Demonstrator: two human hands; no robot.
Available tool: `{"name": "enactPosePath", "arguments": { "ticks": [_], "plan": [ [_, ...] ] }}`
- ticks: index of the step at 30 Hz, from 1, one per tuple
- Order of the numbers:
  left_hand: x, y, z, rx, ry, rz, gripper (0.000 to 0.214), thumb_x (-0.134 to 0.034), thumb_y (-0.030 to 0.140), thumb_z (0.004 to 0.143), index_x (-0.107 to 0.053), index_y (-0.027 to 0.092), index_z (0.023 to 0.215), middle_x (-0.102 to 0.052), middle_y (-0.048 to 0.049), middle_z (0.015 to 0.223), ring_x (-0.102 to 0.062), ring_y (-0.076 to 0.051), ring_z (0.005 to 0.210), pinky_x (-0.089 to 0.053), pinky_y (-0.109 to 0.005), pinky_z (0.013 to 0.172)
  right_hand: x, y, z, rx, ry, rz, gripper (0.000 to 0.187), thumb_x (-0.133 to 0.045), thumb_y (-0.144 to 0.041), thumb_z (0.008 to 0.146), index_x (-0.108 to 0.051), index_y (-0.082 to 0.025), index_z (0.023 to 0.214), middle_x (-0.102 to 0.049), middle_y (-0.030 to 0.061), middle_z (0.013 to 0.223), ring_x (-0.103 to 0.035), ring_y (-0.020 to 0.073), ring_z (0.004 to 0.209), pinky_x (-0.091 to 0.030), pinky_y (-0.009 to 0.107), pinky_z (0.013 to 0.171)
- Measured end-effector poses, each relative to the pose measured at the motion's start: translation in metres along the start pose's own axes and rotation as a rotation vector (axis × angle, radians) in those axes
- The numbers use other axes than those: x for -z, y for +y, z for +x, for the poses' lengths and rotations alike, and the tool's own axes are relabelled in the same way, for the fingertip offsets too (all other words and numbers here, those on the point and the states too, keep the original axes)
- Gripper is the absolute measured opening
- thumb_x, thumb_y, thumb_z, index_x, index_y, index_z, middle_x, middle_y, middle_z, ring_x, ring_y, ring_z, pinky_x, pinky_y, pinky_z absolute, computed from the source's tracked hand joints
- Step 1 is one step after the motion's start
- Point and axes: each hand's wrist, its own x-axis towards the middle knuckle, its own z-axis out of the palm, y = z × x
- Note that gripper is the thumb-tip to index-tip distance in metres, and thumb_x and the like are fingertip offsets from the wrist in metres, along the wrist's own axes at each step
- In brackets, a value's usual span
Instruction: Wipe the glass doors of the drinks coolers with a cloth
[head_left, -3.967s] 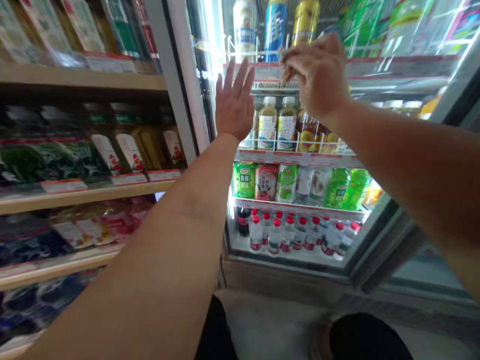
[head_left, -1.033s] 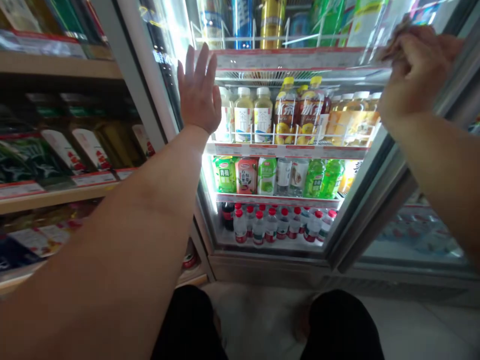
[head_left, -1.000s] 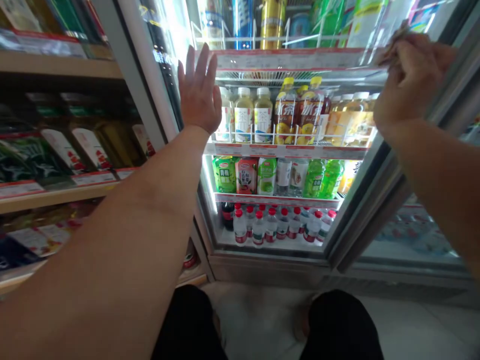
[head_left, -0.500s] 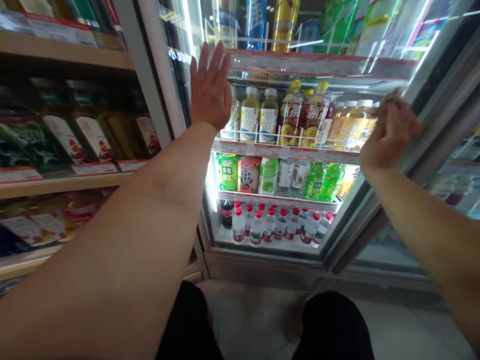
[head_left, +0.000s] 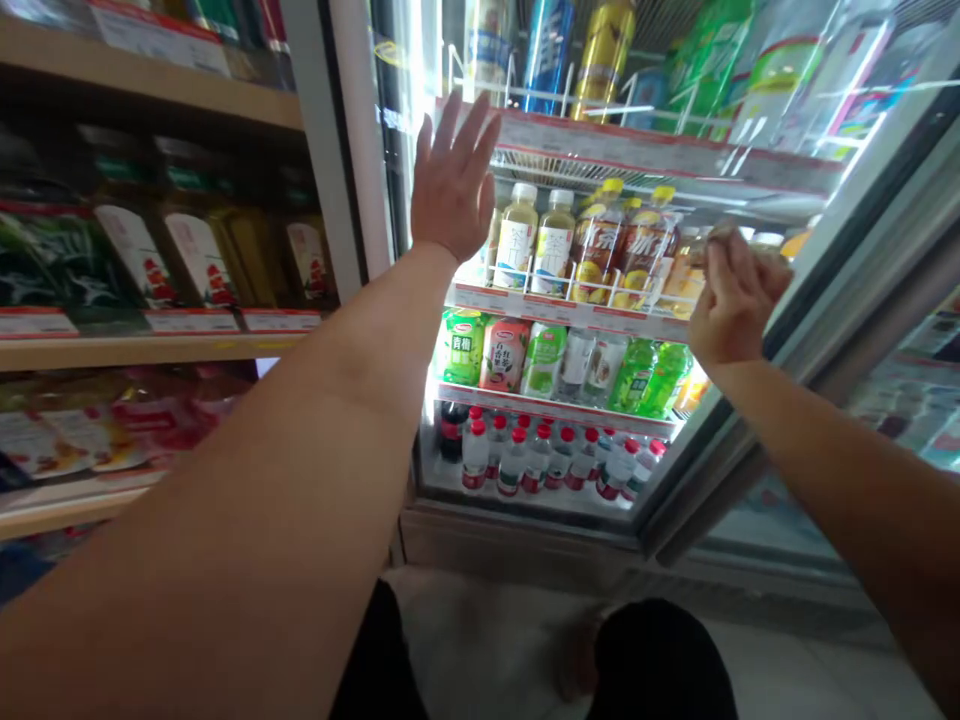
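Observation:
My left hand (head_left: 452, 183) lies flat with fingers spread against the glass door (head_left: 480, 420) of a lit drinks fridge, near its left edge. My right hand (head_left: 733, 298) is closed on a small brownish cloth (head_left: 726, 236) and presses it to the glass near the door's right frame (head_left: 840, 290), level with the shelf of tea bottles (head_left: 600, 245). Behind the glass stand cans (head_left: 547, 50) on the top shelf, green bottles (head_left: 645, 375) lower down, and red-capped water bottles (head_left: 555, 462) at the bottom.
Wooden shelves (head_left: 150, 350) of packaged snacks run along the left. A second fridge door (head_left: 900, 400) stands to the right. My dark-trousered knees (head_left: 660, 660) and a pale floor (head_left: 495, 640) show below.
My right hand has slid the cloth down the glass from the top right of the door to the height of the tea shelf. My left hand stays flat on the glass.

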Motion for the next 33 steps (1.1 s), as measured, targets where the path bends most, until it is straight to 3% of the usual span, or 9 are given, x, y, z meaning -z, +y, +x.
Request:
{"name": "enactPosePath", "arguments": {
  "ticks": [3, 7, 11, 13, 15, 20, 26, 29, 33],
  "plan": [
    [0.002, 0.001, -0.001, -0.007, 0.01, -0.01, 0.063, -0.044, 0.031, 0.106, -0.037, 0.025, 0.169, -0.027, 0.0091, 0.178, -0.011, -0.021, 0.168, -0.003, -0.056, 0.141, -0.002, -0.014, 0.017, 0.096, -0.06, 0.012, 0.053, -0.043, -0.032, 0.1, -0.076, -0.024, 0.14, -0.066, 0.0049, 0.151, -0.062, 0.032, 0.123, -0.045, 0.054, 0.114],
    [0.004, 0.002, -0.002, -0.054, 0.032, 0.034, 0.066, -0.042, 0.02, 0.103, -0.038, 0.015, 0.169, -0.03, 0.0002, 0.177, -0.016, -0.029, 0.167, -0.01, -0.063, 0.138, -0.011, -0.037, 0.059, 0.061, -0.098, -0.026, 0.053, -0.038, -0.023, 0.106, -0.069, -0.024, 0.148, -0.06, 0.0033, 0.158, -0.055, 0.0303, 0.128, -0.041, 0.054, 0.117],
    [0.003, 0.0, -0.001, -0.029, 0.013, -0.037, 0.066, -0.044, 0.027, 0.104, -0.037, 0.029, 0.169, -0.028, 0.0099, 0.177, -0.014, -0.025, 0.168, -0.006, -0.06, 0.14, -0.013, -0.09, 0.04, 0.243, -0.249, 0.065, 0.048, -0.036, -0.027, 0.112, -0.07, -0.026, 0.146, -0.061, 0.0022, 0.156, -0.054, 0.0287, 0.133, -0.037, 0.051, 0.123],
    [0.002, -0.001, 0.0, -0.033, -0.002, -0.026, 0.066, -0.043, 0.026, 0.105, -0.035, 0.024, 0.17, -0.026, 0.0075, 0.178, -0.011, -0.026, 0.168, -0.005, -0.063, 0.139, -0.011, -0.111, 0.036, 0.318, -0.335, 0.115, 0.045, -0.037, -0.032, 0.113, -0.071, -0.029, 0.143, -0.063, -0.0004, 0.154, -0.054, 0.0273, 0.135, -0.037, 0.049, 0.123],
    [0.0, -0.001, 0.0, -0.044, -0.011, 0.015, 0.066, -0.042, 0.023, 0.105, -0.033, 0.017, 0.17, -0.025, 0.0027, 0.179, -0.011, -0.028, 0.168, -0.006, -0.066, 0.138, -0.012, -0.122, 0.048, 0.329, -0.367, 0.133, 0.045, -0.036, -0.035, 0.115, -0.071, -0.029, 0.143, -0.063, -0.0021, 0.155, -0.053, 0.027, 0.136, -0.037, 0.049, 0.123],
    [-0.002, -0.003, -0.002, -0.051, 0.057, 0.022, 0.065, -0.04, 0.035, 0.106, -0.037, 0.029, 0.17, -0.03, 0.0127, 0.175, -0.017, -0.027, 0.167, -0.012, -0.059, 0.14, -0.025, -0.142, 0.073, 0.189, -0.289, 0.147, 0.051, -0.027, -0.035, 0.116, -0.064, -0.031, 0.151, -0.054, -0.004, 0.163, -0.049, 0.0292, 0.139, -0.035, 0.054, 0.124],
    [-0.002, -0.004, -0.002, -0.051, 0.051, 0.007, 0.062, -0.035, 0.033, 0.107, -0.04, 0.027, 0.169, -0.031, 0.0099, 0.175, -0.018, -0.026, 0.167, -0.01, -0.057, 0.141, -0.032, -0.174, 0.053, 0.382, -0.47, 0.216, 0.044, -0.035, -0.037, 0.116, -0.067, -0.033, 0.147, -0.061, -0.0082, 0.156, -0.05, 0.0278, 0.14, -0.034, 0.057, 0.125],
    [0.0, -0.002, -0.001, -0.019, 0.037, 0.011, 0.064, -0.036, 0.031, 0.105, -0.04, 0.03, 0.169, -0.031, 0.0147, 0.174, -0.018, -0.025, 0.167, -0.01, -0.056, 0.141, -0.038, -0.181, 0.086, 0.301, -0.337, 0.244, 0.046, -0.034, -0.042, 0.117, -0.071, -0.03, 0.141, -0.065, -0.0061, 0.151, -0.052, 0.0284, 0.134, -0.04, 0.052, 0.122],
    [0.004, 0.004, -0.001, -0.027, 0.003, 0.061, 0.065, -0.035, 0.026, 0.104, -0.04, 0.02, 0.169, -0.031, 0.0049, 0.176, -0.018, -0.028, 0.167, -0.011, -0.059, 0.141, -0.051, -0.193, 0.101, 0.118, -0.199, 0.246, 0.048, -0.031, -0.039, 0.117, -0.069, -0.029, 0.144, -0.063, -0.0056, 0.154, -0.048, 0.0287, 0.136, -0.037, 0.053, 0.125]
  ]
}}
